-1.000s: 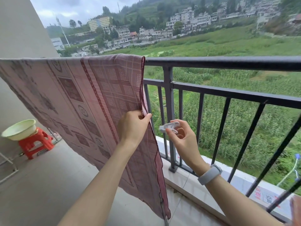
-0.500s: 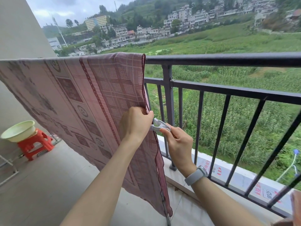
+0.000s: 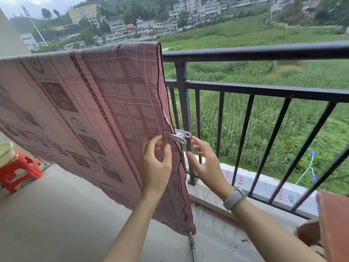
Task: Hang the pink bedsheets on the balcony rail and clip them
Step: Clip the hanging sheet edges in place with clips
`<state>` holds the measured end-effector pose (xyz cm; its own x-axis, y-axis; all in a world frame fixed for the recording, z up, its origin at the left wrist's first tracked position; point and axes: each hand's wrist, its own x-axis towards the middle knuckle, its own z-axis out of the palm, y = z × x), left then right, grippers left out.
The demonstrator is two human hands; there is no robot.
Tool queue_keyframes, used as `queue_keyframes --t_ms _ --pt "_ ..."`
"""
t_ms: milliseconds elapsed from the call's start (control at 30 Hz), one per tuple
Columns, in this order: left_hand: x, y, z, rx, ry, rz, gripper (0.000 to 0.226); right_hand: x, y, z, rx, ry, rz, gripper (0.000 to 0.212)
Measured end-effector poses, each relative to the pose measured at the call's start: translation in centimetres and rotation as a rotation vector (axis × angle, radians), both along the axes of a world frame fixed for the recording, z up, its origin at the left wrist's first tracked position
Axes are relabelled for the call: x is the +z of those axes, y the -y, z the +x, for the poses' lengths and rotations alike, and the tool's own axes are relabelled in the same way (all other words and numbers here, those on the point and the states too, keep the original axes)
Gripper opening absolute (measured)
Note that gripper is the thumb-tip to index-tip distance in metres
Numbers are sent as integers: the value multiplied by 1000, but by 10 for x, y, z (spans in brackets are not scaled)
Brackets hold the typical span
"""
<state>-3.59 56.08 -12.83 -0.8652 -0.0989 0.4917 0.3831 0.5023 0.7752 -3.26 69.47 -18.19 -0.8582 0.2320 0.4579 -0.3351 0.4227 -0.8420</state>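
Bedsheet [image 3: 98, 110] in pink hangs over the balcony rail [image 3: 255, 52], filling our view from nine o'clock to the centre, its right hem dropping just left of the rail post [image 3: 184, 114]. On that hem sits a white clip [image 3: 178, 136], biting the doubled edge. Our left hand [image 3: 156, 167] pinches the cloth just below the clip, thumb and forefinger pressed together on the fabric; our right hand [image 3: 204, 163], at five o'clock from the clip, is spread and holds nothing, fingertips near the clip's tail.

We judge the clip seated. To do this well we keep the layers flat under the left grip, then tug lightly to test the bite.

Further out, a red stool [image 3: 18, 171] carrying a pale basin [image 3: 5, 152] stands at nine o'clock. At four o'clock more reddish cloth [image 3: 334, 224] waits. Nothing blocks our hands.
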Motion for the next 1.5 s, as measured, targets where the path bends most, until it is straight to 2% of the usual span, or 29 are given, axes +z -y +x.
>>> queue_keyframes --t_ms 67,233,367,433,567,633,700,767,833,900,967,1100,1200,1300,1367,1500 --pt "-36 1 14 -20 -23 -72 29 -18 -7 17 -39 70 21 50" --pt "-126 -24 50 -317 115 -376 48 -84 -25 91 -252 331 49 42" --pt "-176 -67 99 -654 286 -622 48 -141 -48 188 -516 559 -28 49" --pt "-196 -91 133 -853 314 -728 49 -167 -59 248 -670 655 -49 52" --pt "-232 -138 208 -1201 304 -900 47 -200 -74 367 -1018 912 60 35" --pt "-248 -158 246 -1332 305 -948 48 -210 -81 417 -1119 1091 155 35" --pt "-261 -175 282 -1450 310 -1000 49 -213 -88 455 -1165 1263 225 39" --pt "-274 -187 313 -1535 291 -1096 53 -218 -95 482 -1113 1413 287 47" --pt "-288 -194 334 -1581 247 -1204 57 -224 -102 497 -1039 1480 342 54" --pt "-301 -197 343 -1589 236 -1305 59 -232 -114 502 -1006 1496 389 52" --pt "-310 -197 344 -1585 244 -1367 60 -238 -126 501 -974 1499 428 40" --pt "-311 -197 337 -1615 336 -1328 52 -243 -140 503 -892 1459 548 18" --pt "-305 -200 331 -1598 441 -1230 42 -243 -145 513 -912 1359 349 13" --pt "-296 -198 325 -1529 578 -1063 36 -235 -149 511 -1028 1251 167 10" --pt "-291 -193 318 -1489 645 -945 35 -228 -144 502 -1078 1128 70 18" --pt "-274 -177 293 -1391 717 -786 33 -196 -125 454 -1052 923 -316 47"
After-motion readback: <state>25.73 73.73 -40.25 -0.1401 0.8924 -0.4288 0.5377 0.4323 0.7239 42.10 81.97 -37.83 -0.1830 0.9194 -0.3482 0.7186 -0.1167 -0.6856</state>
